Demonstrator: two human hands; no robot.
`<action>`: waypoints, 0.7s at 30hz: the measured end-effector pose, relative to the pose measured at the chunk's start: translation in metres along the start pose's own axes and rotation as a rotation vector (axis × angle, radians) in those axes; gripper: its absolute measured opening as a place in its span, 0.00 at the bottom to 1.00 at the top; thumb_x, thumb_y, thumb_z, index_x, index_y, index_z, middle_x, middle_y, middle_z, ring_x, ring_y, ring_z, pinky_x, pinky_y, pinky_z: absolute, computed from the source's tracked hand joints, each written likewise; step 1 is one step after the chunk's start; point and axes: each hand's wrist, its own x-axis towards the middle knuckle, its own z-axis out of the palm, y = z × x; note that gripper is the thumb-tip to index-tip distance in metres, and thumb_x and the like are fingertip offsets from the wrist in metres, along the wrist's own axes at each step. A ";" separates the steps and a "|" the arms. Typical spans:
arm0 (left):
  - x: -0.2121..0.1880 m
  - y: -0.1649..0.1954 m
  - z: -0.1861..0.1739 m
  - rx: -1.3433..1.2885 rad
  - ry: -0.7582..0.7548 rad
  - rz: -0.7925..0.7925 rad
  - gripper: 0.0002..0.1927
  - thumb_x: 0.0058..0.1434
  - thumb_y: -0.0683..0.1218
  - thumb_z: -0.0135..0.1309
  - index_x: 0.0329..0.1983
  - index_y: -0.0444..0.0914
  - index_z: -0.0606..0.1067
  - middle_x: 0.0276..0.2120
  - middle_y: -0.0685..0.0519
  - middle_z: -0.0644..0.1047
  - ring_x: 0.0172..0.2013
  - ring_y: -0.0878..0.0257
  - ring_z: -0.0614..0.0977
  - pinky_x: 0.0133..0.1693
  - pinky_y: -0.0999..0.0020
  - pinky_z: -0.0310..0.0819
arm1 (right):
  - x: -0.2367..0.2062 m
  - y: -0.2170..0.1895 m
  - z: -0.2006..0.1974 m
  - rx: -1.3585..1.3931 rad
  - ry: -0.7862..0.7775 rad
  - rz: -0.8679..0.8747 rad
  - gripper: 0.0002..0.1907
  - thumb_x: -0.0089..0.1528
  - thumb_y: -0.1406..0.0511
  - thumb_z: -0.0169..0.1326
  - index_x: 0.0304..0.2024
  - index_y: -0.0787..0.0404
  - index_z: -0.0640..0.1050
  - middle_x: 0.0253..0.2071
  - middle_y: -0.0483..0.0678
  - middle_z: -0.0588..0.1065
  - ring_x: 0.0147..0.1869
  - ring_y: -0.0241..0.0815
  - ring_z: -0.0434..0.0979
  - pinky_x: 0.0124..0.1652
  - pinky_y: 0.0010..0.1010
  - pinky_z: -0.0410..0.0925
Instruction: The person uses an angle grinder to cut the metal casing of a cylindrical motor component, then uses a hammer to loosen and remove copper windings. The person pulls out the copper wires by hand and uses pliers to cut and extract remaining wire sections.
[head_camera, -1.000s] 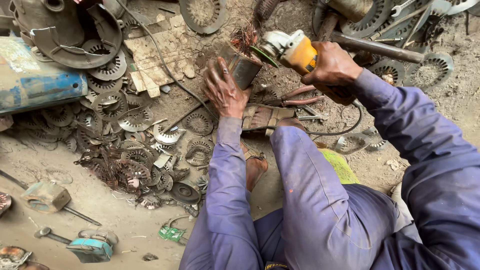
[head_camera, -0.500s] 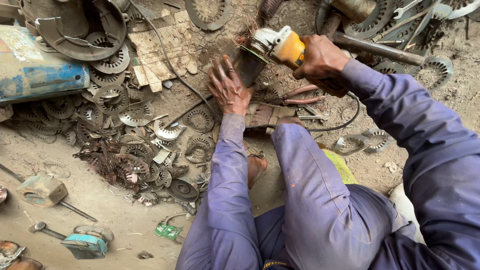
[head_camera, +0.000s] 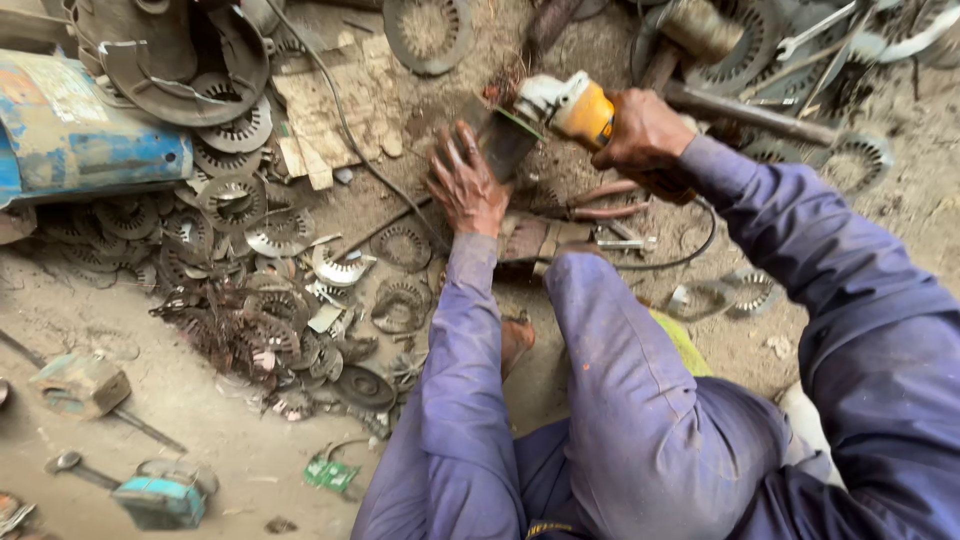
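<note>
I sit on dusty ground in purple overalls. My right hand (head_camera: 648, 132) grips a yellow and white angle grinder (head_camera: 562, 104), its head pointing left and down. My left hand (head_camera: 466, 183) rests with fingers spread on a dark metal piece (head_camera: 505, 148) just below the grinder's disc. A black cable (head_camera: 690, 252) trails from the grinder past my knee. Red-handled pliers (head_camera: 600, 200) lie right of my left hand.
Several rusty motor laminations and ring plates (head_camera: 280, 300) litter the ground at the left. A blue motor housing (head_camera: 85, 140) lies at the far left, a long-handled hammer (head_camera: 90, 388) at the lower left. Wrenches and more scrap rings (head_camera: 830, 40) fill the top right.
The grinder and my right hand have moved a little left, closer to the metal piece. My left hand stays pressed on that piece.
</note>
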 end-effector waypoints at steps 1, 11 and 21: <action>-0.001 0.001 -0.001 0.003 -0.008 0.005 0.75 0.38 0.60 0.79 0.78 0.45 0.38 0.76 0.43 0.47 0.73 0.34 0.53 0.66 0.24 0.49 | 0.001 0.000 0.000 0.029 -0.061 0.110 0.36 0.48 0.59 0.69 0.52 0.73 0.74 0.34 0.63 0.79 0.31 0.56 0.82 0.38 0.44 0.78; 0.001 0.004 -0.013 0.025 -0.018 -0.008 0.73 0.41 0.63 0.77 0.78 0.45 0.38 0.77 0.43 0.44 0.72 0.34 0.52 0.67 0.25 0.48 | -0.011 0.021 0.003 -0.058 -0.073 0.205 0.32 0.47 0.57 0.68 0.47 0.72 0.77 0.34 0.62 0.80 0.32 0.55 0.82 0.37 0.42 0.77; 0.001 -0.003 -0.002 0.068 0.032 0.062 0.80 0.32 0.67 0.78 0.76 0.41 0.37 0.75 0.36 0.44 0.72 0.33 0.51 0.68 0.25 0.46 | -0.010 0.009 -0.014 0.085 -0.103 0.146 0.33 0.46 0.60 0.68 0.50 0.71 0.75 0.34 0.59 0.80 0.32 0.53 0.82 0.40 0.40 0.78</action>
